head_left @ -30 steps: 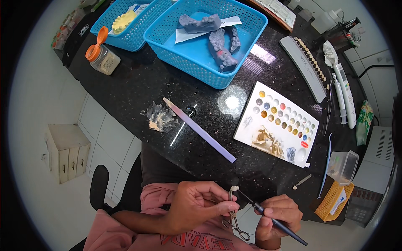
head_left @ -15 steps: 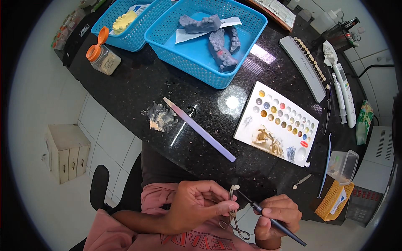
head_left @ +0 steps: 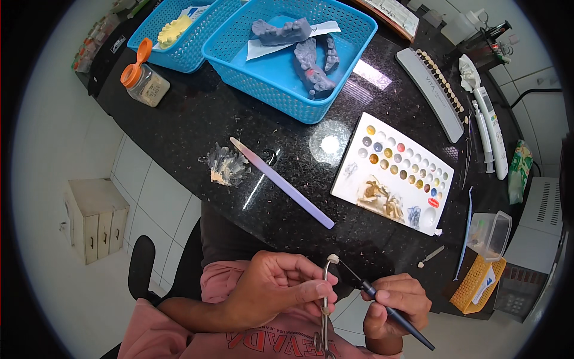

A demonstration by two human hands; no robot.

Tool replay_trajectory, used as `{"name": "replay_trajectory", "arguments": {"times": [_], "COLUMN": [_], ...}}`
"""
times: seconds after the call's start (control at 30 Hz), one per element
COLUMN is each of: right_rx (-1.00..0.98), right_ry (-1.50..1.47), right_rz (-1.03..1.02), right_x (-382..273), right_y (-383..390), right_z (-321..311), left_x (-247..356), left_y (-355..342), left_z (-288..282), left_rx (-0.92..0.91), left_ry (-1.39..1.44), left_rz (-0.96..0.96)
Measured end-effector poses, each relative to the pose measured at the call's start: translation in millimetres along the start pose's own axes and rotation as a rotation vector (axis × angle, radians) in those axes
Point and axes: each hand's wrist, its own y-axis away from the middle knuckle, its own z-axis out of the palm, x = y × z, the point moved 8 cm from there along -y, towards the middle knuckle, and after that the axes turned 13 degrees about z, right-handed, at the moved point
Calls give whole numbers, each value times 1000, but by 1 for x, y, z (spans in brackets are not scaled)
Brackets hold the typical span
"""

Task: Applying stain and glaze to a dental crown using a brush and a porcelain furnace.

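My left hand (head_left: 275,293) pinches a curved metal hemostat (head_left: 326,278) between thumb and fingers. At its tip sits a small off-white tooth crown (head_left: 333,258). My right hand (head_left: 399,304) grips a fine brush (head_left: 402,323) with a dark handle, much like a pen. The brush's thin tip points at the crown and is close to it; whether they touch, I cannot tell. Both hands are in front of the black tabletop's near edge. Beyond them lies a white paint palette (head_left: 341,190) with several coloured wells and brown smears.
A lilac file (head_left: 287,185) lies beside a dried paste smear (head_left: 226,167). Blue baskets (head_left: 257,75) hold grey dental models (head_left: 314,72). Nearby stands an orange-lidded jar (head_left: 146,87). To the right are a shade guide (head_left: 430,96), a blue instrument (head_left: 464,233) and a yellow basket (head_left: 475,286).
The hemostat has turned in my left hand, its ring handles swinging left and down toward my shirt. The crown has risen slightly and shifted left. The brush tip follows it.
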Motion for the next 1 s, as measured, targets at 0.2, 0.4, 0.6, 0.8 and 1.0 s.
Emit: {"name": "replay_trajectory", "arguments": {"times": [0.2, 0.4, 0.6, 0.8, 1.0], "right_rx": [-7, -14, 34, -8, -22], "right_ry": [-18, 15, -7, -31, -13], "right_rz": [7, 21, 38, 24, -11], "right_x": [0, -1, 0, -1, -4], "right_y": [-1, -3, 0, 1, -2], "right_z": [0, 2, -1, -2, 3], "left_x": [-1, 1, 0, -2, -2], "left_y": [0, 0, 1, 2, 3], "left_z": [-1, 1, 1, 0, 0], "left_rx": [-15, -22, -39, -45, -29], "left_ry": [-14, 50, 89, 130, 127], "left_rz": [2, -20, -82, -84, -105]}}
